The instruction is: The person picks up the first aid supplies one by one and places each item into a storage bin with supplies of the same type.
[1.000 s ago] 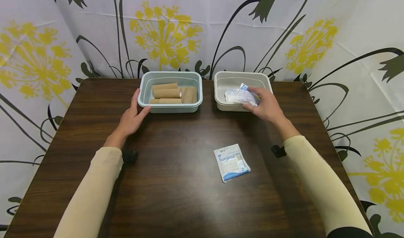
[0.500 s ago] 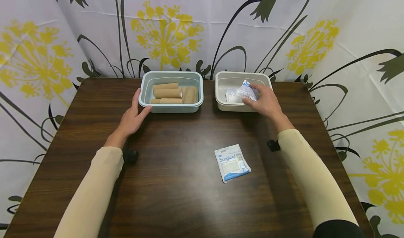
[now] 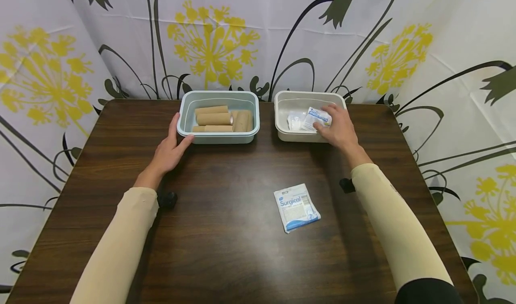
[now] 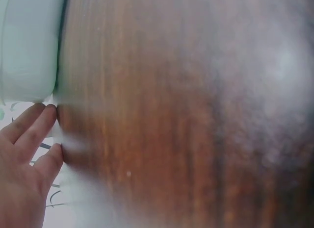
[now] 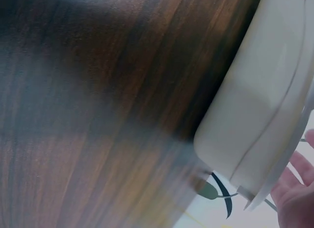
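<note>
My left hand (image 3: 167, 152) rests against the left side of a pale blue plastic bin (image 3: 217, 138), thumb at its front rim and fingers along its side. Several brown cardboard tubes (image 3: 213, 118) lie in that bin. In the cream bin (image 3: 300, 136) to the right, my right hand (image 3: 340, 127) holds the right part of a small white packet (image 3: 316, 117) with blue print. Its thumb lies over the packet's near edge; some fingertips are hidden. Left of this packet is a clear packet (image 3: 295, 121) with something white in it. The right wrist view shows only part of the hand beyond the bin wall.
A flat packet (image 3: 296, 207) printed "Surgical" lies on the dark wooden table (image 3: 225, 232), nearer to me than the bins. A flower-patterned curtain (image 3: 258, 35) hangs behind the table and around its sides.
The printed packet has gone from tilted to flatter, its print now facing up. My right hand has shifted slightly over the cream bin. My left hand stays at the blue bin.
</note>
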Tool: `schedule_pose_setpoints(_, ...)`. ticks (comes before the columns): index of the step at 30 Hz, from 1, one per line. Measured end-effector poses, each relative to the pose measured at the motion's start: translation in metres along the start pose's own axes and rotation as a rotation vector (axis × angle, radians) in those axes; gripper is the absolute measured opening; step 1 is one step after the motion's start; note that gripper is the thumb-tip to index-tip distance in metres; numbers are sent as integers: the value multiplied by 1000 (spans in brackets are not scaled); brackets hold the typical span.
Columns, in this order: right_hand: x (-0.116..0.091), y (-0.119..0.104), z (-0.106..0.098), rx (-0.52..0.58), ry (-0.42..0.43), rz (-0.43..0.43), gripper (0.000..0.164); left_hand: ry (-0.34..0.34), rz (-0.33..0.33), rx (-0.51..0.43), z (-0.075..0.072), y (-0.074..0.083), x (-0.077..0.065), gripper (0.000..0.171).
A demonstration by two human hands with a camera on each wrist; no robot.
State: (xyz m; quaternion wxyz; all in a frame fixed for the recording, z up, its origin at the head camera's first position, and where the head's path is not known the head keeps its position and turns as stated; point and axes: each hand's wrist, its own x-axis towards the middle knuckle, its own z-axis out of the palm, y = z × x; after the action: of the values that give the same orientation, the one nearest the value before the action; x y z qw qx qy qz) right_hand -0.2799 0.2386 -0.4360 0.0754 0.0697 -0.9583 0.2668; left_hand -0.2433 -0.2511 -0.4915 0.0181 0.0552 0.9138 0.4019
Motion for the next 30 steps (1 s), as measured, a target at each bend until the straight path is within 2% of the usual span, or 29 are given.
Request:
schedule_pose_setpoints(5, -5, 1, -1, 8, -5, 10, 46, -3, -6, 3, -1, 0, 0, 80)
schedule_pose_setpoints(9, -10, 2, -2, 52, 38, -31, 41, -7, -8, -1, -1, 1, 0, 81)
schedule_pose_setpoints(16, -27, 2, -5, 141, 137, -159, 36, -12, -12, -6, -1, 0, 0, 80)
schedule_pose_setpoints(21, -40, -6, -10, 188, 158, -274, 36, -5, -7, -4, -1, -1, 1, 80)
schedule_pose_setpoints(26, -59, -17, -12, 200, 106, -425, 39, -5, 3, -1, 0, -1, 1, 80)
schedule_pose_setpoints(30, -77, -25, -10, 157, -41, -515, 45, -7, 1, -7, 1, 0, 0, 80)
